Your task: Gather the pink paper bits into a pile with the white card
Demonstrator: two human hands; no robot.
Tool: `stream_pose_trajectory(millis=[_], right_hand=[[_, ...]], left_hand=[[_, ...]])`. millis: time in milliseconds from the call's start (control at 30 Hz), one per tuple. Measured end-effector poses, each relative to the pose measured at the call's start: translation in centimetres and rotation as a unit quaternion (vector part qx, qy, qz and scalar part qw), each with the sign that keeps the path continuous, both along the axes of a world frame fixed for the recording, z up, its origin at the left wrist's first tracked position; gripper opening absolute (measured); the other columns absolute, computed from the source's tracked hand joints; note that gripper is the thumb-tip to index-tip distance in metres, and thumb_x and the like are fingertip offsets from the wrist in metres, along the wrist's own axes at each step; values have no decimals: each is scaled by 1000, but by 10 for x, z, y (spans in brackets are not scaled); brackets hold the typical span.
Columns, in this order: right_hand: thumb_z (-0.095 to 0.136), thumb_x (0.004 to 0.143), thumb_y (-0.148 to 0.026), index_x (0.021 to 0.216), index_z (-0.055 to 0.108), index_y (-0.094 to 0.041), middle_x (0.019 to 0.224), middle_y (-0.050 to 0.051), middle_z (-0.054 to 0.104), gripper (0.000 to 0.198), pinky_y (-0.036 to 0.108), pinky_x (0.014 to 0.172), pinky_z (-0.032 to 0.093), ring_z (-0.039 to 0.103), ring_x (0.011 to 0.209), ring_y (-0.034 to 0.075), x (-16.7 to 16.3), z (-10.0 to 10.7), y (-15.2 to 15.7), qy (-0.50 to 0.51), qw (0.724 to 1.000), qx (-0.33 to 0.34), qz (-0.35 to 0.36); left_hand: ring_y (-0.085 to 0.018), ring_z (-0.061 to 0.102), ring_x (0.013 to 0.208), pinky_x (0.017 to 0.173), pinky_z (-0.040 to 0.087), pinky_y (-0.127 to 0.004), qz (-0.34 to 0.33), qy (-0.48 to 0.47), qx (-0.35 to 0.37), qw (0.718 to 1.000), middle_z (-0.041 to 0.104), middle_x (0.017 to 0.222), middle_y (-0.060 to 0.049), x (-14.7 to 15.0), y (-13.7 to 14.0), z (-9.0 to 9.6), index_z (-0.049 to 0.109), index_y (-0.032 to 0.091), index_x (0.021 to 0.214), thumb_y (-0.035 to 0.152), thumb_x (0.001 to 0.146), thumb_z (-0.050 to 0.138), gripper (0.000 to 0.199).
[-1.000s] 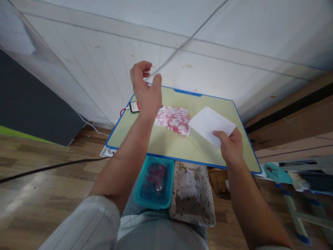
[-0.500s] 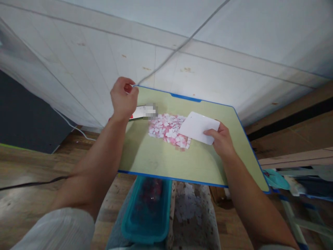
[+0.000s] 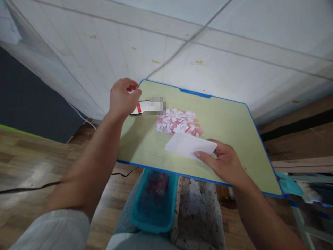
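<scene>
My right hand (image 3: 225, 161) grips a thin white card (image 3: 188, 146) with rounded corners, thumb on top and fingers beneath. The card is tilted over the near side of a pile of small white and pink paper pieces (image 3: 177, 121), on a pale yellow board with blue edging (image 3: 231, 128). My left hand (image 3: 125, 97) is raised above the board's far left corner, its fingers curled toward the thumb. Whatever may be pinched there is too small to make out. Below it lies a phone (image 3: 139, 107), its screen partly blurred.
A teal plastic basin (image 3: 153, 220) with dark red contents rests under the board's near edge, beside a stained, paint-flecked surface (image 3: 197, 211). A white wall with a grey cable (image 3: 187, 40) rises behind. Cardboard (image 3: 293, 130) stands at the right; a dark panel (image 3: 33, 93) at the left.
My right hand has drawn the card nearer to me, to the near edge of the pile, and flattened its angle. The left fingers have loosened slightly. The view has shifted left.
</scene>
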State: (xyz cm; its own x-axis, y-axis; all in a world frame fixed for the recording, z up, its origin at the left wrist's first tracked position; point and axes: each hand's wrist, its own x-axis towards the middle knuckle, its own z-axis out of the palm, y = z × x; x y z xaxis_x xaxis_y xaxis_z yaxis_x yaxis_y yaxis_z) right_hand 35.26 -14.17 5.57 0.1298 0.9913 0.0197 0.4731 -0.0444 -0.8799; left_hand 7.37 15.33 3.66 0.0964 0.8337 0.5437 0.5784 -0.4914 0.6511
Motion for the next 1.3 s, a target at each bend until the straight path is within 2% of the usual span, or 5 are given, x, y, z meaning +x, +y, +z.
stream_pose_trajectory(millis=[100,267,500,700,1300], right_hand=[[74,91,-40,103,77,-21,87,2,76,22,28,65,50,67,75,19,-20,-5,-10,-10,1000,-20,21],[71,93,-42,119,75,-22,98,4,78,34,29,68,52,68,83,21,-27,-22,-5,-25,999,-19,29],[73,91,-45,108,76,-21,99,4,77,30,31,73,52,67,85,22,-24,-27,3,-3,998,-36,44],[73,91,-46,103,75,-21,89,3,74,27,31,72,50,63,78,20,-28,-30,4,5,998,-38,42],[73,91,-44,102,74,-21,85,1,69,25,29,69,46,59,76,19,-40,-29,0,23,999,5,42]], left_hand=[[-21,59,97,98,47,-44,37,43,13,998,66,103,-5,-23,-13,-5,68,22,102,23,80,66,22],[-25,55,110,106,43,-48,54,74,-27,995,62,114,-6,-45,-39,-25,61,27,109,23,78,67,32],[-25,58,101,98,48,-47,81,60,-79,992,63,113,-7,-54,-33,-47,58,27,108,21,77,66,32],[-23,59,96,94,50,-43,94,73,-65,991,64,108,-6,-57,-28,-52,57,25,105,18,78,64,29],[-27,60,106,94,45,-46,77,31,-125,989,65,103,-7,-53,-30,-51,56,28,91,17,77,62,18]])
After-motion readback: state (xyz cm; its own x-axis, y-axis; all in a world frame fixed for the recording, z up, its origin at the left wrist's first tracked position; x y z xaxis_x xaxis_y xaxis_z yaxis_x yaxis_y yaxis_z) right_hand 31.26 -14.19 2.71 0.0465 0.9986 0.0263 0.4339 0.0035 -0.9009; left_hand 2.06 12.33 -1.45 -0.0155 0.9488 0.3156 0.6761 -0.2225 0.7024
